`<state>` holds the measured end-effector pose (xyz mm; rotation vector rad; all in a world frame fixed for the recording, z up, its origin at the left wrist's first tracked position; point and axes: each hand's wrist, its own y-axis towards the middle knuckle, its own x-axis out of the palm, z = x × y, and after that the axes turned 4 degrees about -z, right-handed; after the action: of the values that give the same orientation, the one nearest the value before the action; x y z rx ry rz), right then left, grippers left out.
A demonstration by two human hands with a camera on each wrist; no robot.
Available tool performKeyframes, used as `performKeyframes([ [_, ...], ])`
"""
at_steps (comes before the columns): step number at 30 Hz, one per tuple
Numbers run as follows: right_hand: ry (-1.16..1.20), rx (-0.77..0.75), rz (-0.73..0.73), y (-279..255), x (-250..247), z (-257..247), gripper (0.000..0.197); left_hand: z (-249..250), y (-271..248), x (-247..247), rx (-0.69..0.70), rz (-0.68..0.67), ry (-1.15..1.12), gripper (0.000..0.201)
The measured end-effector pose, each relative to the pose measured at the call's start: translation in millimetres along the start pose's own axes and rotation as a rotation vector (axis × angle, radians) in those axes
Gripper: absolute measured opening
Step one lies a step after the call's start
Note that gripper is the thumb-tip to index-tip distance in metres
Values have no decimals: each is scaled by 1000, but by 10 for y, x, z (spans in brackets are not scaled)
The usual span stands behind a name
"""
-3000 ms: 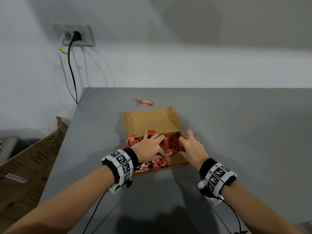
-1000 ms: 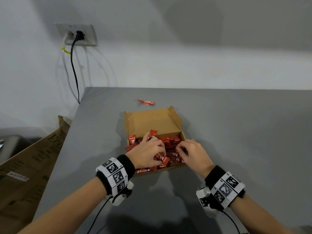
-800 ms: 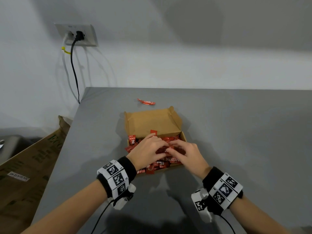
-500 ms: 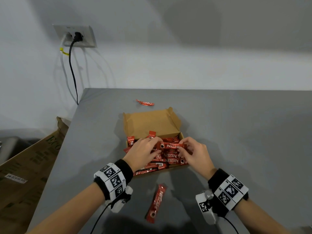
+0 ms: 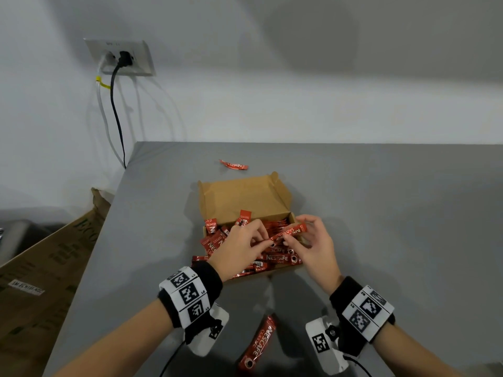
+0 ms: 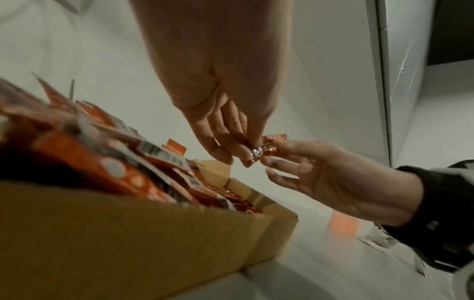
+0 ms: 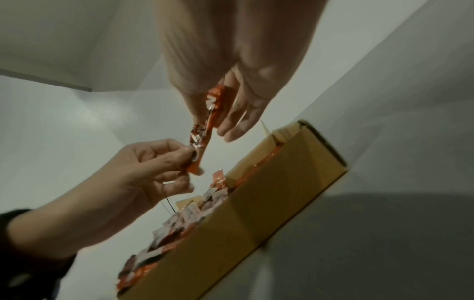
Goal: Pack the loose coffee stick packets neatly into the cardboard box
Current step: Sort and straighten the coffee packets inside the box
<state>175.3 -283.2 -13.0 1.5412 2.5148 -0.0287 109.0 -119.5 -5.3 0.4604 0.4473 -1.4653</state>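
Note:
An open cardboard box [image 5: 243, 198] sits mid-table, its near half heaped with red coffee stick packets [image 5: 275, 258], some poking over the left wall. Both hands hold one red packet [image 5: 288, 233] just above the heap. My left hand [image 5: 265, 239] pinches its lower left end, and my right hand [image 5: 298, 236] grips the raised right end. The left wrist view shows that pinch on the packet [image 6: 269, 146] above the box [image 6: 128, 233]. In the right wrist view the packet [image 7: 205, 130] stretches between the two hands. One loose packet [image 5: 258, 341] lies in front of the box, another [image 5: 233, 165] behind it.
The grey table [image 5: 394, 213] ends at its left edge near the box. A large cardboard carton [image 5: 46, 268] leans on the floor at the left. A wall socket with cables [image 5: 119, 58] is at the back left.
Both hands left the heap and lifted one packet over the box; its right end now tilts higher. A packet has dropped onto the table in front of the box.

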Motion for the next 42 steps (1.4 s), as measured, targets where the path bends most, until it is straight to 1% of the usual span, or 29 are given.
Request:
performKeyframes([
  [3,73,-8,8,47,37,-38,39,23,-28,65,49,-64,41,12],
  [4,20,-34,-23,65,21,-49,37,31,-36,54,62,-61,46,13],
  [7,-355,-137,-250,85,-35,-47,21,41,-35,-30,99,7,-29,34],
  [8,-411,-158,-295,83,-35,-42,18,47,-25,-57,130,1,-21,36],
  [9,-415,-163,-308,76,-29,-51,19,51,-14,-73,175,-13,31,33],
  [11,-409,-152,-277,73,-24,-58,26,6,4,-96,242,-6,149,22],
  [12,-458,-167,-265,57,-30,-66,31,-35,16,-113,243,28,171,18],
  [13,-543,-197,-299,25,-43,-77,34,-87,29,-131,225,78,165,15],
  [14,-636,-225,-402,-25,-52,-101,33,-132,34,-150,191,138,135,12],
  [16,-809,-221,-766,-174,-24,-144,31,-193,30,-183,94,212,47,10],
  [17,-865,-195,-935,-253,2,-149,32,-196,27,-184,48,211,3,9],
  [18,-894,-166,-1055,-311,33,-156,33,-189,25,-176,16,199,-33,10],
  [21,-937,-83,-1283,-391,127,-157,38,-154,19,-136,-14,205,-90,14],
  [22,-971,-75,-1332,-404,155,-142,37,-155,20,-130,-12,214,-112,15],
  [23,-995,-87,-1349,-419,179,-120,33,-162,22,-128,-6,220,-129,15],
  [25,-968,-114,-1303,-443,205,-59,20,-180,12,-127,2,218,-131,11],
  [26,-917,-95,-1259,-438,200,-40,16,-187,1,-129,8,210,-115,11],
  [28,-789,-19,-1148,-386,165,-55,16,-214,-22,-143,20,201,-78,15],
  [29,-746,8,-1071,-337,131,-74,19,-222,-26,-152,21,200,-75,19],
  [30,-708,-1,-967,-273,89,-99,22,-225,-34,-162,13,197,-84,22],
  [33,-546,-47,-606,-92,-22,-115,24,-194,-47,-183,-30,190,-143,28],
  [35,-419,-8,-447,-16,-46,-91,24,-163,-65,-181,-41,188,-248,30],
  [37,-330,36,-400,14,-36,-79,25,-115,-76,-179,-28,149,-315,24],
  [40,-281,46,-406,13,-15,-85,24,-92,-80,-165,11,133,-183,11],
  [42,-251,56,-387,4,-14,-94,26,-89,-76,-153,4,165,-171,12],
])
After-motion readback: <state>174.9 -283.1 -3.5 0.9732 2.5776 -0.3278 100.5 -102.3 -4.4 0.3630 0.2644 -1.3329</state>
